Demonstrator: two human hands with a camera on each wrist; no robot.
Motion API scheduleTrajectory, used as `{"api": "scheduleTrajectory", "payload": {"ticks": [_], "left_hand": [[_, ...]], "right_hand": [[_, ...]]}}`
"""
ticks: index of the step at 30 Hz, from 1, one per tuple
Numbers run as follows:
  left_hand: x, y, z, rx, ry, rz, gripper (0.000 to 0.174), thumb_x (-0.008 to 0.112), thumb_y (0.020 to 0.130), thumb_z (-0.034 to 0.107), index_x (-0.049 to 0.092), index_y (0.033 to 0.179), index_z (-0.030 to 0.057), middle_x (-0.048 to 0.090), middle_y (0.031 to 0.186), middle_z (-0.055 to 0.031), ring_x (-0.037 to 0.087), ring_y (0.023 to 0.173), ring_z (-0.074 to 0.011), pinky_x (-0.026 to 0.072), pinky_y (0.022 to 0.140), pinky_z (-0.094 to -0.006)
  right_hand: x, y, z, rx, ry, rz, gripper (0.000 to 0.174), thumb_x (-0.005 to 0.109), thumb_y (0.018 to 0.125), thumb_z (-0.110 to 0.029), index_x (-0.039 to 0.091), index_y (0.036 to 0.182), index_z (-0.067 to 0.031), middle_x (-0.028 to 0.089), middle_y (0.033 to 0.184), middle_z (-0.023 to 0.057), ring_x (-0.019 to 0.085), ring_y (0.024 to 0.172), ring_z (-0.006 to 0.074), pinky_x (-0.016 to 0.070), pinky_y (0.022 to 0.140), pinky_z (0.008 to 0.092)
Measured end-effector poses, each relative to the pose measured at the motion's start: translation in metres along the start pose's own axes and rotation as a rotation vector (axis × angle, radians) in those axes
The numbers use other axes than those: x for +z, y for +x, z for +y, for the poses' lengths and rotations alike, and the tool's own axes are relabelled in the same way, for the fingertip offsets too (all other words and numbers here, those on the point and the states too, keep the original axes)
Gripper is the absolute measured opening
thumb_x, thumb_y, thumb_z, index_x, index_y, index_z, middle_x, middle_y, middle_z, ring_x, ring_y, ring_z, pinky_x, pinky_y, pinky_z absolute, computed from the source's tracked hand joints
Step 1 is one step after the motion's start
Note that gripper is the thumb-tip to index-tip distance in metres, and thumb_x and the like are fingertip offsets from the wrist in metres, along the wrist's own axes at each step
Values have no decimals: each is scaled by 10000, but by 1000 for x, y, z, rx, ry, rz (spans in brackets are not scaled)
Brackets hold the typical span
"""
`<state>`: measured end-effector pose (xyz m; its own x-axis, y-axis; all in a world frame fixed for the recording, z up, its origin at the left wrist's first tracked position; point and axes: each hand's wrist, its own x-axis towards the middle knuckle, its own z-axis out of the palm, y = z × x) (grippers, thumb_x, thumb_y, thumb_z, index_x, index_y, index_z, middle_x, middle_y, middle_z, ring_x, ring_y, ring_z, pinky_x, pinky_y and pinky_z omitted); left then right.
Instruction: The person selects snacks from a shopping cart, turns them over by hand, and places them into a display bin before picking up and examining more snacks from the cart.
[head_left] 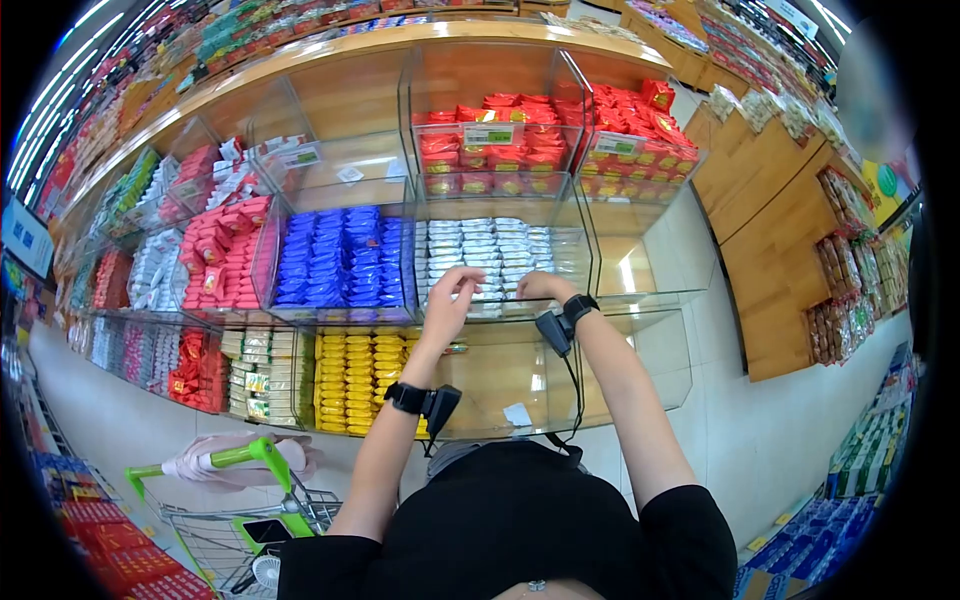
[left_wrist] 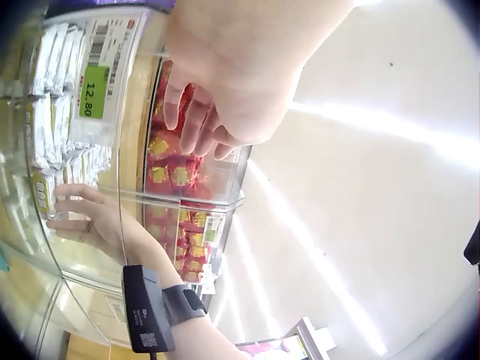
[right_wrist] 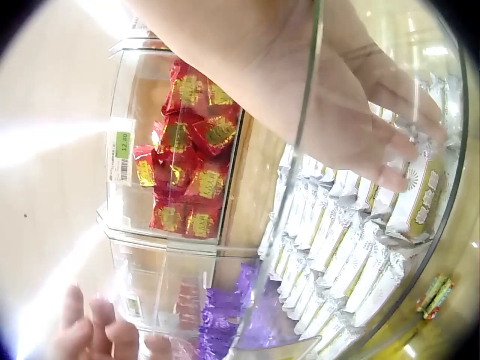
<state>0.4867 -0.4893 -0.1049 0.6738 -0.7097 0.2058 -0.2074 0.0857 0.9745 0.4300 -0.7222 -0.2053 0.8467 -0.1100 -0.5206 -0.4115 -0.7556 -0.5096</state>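
Note:
My right hand reaches over the clear front panel into a bin of white packets. In the right wrist view its thumb and fingers pinch a white-and-gold packet at the end of a row. The left wrist view shows the same right hand bent over the packets, its palm side hidden. My left hand hovers at the front left of this bin, its fingers loosely bent with nothing in them. Rows of other white packets lie side by side beneath the right forearm.
Clear panels divide the shelf. Blue packets fill the bin to the left, yellow packets the lower one. Red packets stand behind, near a price tag. A shopping cart is at the lower left, a wooden display at right.

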Motion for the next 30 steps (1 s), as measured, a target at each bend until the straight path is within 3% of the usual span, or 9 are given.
{"api": "scheduleTrajectory", "payload": {"ticks": [4,8,11,12,14,16,18,21,30], "left_hand": [[-21,-33,0,66,34,78,150,441,822,-2,564,908,4,577,862,-64,566,750,-127,440,671,-227],[-35,-57,2,15,-35,139,140,443,830,2,567,896,2,576,843,-47,547,737,-111,430,674,-219],[-41,-71,3,-32,7,125,146,435,849,11,556,925,-19,579,863,-61,544,784,-121,440,722,-232],[-40,-75,3,-30,6,126,146,435,849,11,556,925,-19,579,863,-61,544,784,-121,440,722,-232],[-39,-82,3,-30,-9,135,148,447,825,-4,568,908,10,582,826,-44,549,752,-106,427,685,-223],[-36,-90,9,-41,16,112,154,447,821,-6,567,917,10,584,826,-47,552,760,-108,426,692,-222],[-33,-99,17,-51,43,86,161,448,818,-9,566,926,10,587,827,-49,555,767,-109,425,699,-221],[-28,-115,25,-72,76,66,171,446,815,-9,563,938,10,591,831,-53,558,773,-114,424,706,-220],[-10,-177,37,-198,68,29,159,440,854,32,539,966,-22,581,857,-58,547,815,-129,428,759,-249]], "right_hand": [[-12,-12,-2,-87,29,10,209,548,684,-125,658,854,-72,645,861,79,588,762,189,454,727,312],[-24,-40,-25,25,204,154,189,509,712,-71,612,857,-11,629,789,75,593,694,176,476,639,298],[-26,-56,-37,-157,395,492,166,478,757,-68,602,855,-17,628,767,107,608,699,177,477,648,298],[-25,-65,-47,-158,393,494,166,478,757,-68,602,855,-17,628,767,107,608,699,177,477,648,298],[-20,-85,-71,-396,581,713,155,472,774,-25,573,891,-9,624,786,95,603,729,172,469,662,286],[-20,-110,-101,-429,628,717,141,482,780,-2,553,902,-6,607,814,85,594,764,169,463,671,272],[-12,-132,-127,-519,647,849,128,481,795,-8,548,904,-11,585,852,80,583,789,165,458,676,268],[4,-160,-149,-599,661,795,133,491,803,-20,548,923,-22,567,902,84,571,812,160,452,681,265],[79,-192,-163,-700,506,517,118,492,811,-51,547,913,-29,550,853,82,553,759,190,447,673,283]]}}
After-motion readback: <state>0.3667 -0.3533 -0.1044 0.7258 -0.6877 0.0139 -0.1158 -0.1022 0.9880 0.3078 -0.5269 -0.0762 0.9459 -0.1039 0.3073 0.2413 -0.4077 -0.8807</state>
